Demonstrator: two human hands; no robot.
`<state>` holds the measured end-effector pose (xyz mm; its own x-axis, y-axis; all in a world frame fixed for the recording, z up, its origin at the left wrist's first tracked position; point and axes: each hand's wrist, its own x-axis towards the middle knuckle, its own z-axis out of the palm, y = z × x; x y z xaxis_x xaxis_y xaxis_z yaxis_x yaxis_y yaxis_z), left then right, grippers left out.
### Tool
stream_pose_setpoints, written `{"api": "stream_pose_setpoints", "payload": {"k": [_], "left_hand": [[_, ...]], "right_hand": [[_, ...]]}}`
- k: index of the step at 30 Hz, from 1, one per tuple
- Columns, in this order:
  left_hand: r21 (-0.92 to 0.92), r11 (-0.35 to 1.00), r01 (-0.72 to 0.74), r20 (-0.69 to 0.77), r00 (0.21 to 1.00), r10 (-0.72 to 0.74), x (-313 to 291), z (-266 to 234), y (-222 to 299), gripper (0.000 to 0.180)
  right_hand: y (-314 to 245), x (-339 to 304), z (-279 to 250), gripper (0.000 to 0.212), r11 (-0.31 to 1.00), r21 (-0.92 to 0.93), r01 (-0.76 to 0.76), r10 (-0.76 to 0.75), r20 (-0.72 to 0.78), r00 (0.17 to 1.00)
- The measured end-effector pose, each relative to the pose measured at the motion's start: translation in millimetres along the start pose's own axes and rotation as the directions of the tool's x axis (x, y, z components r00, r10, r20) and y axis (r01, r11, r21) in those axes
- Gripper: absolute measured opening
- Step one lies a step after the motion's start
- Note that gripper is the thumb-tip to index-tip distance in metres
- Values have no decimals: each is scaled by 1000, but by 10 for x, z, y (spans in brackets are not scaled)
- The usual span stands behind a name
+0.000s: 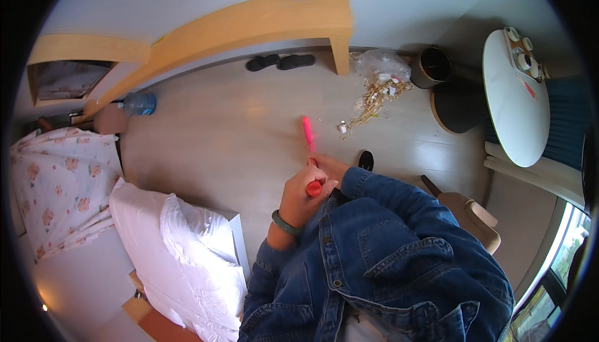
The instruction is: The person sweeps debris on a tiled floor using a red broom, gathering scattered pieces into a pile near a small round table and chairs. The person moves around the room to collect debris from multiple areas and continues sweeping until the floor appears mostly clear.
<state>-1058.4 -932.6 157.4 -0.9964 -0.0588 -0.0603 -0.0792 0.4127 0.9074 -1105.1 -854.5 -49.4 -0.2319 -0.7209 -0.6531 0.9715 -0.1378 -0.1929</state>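
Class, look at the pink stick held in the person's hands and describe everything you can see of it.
The pink stick is a slim, straight handle, bright pink and smooth, probably plastic or coated metal, with a rounded red end cap near the body. It points away from the person toward the floor litter, slightly blurred. The left hand grips it at the red cap; the right hand touches it just beyond, mostly hidden by the denim sleeve. Its far end fades against the wooden floor, so whatever is fitted there cannot be made out.

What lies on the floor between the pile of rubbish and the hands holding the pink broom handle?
Head view: bare pale floor separates the rubbish pile from the hands; only the pink broom handle crosses it, plus some stray scraps.
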Motion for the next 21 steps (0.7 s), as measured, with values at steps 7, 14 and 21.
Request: {"api": "stream_pose_setpoints", "payload": {"k": [7, 14, 21], "left_hand": [[-112, 993, -33, -4, 999, 33, 80, -57, -20, 9], [-266, 962, -61, -28, 998, 55, -11, -449, -274, 3], [-336, 939, -81, 35, 995, 98, -278, -1066, -646, 8]], "right_hand": [[-100, 99, -120, 22, 990, 118, 82, -61, -168, 984], [-81, 516, -53, 21, 974, 189, 125, -50, -362, 931], [-43, 582, 366, 22, 975, 113, 189, -115, -470, 875]]}}
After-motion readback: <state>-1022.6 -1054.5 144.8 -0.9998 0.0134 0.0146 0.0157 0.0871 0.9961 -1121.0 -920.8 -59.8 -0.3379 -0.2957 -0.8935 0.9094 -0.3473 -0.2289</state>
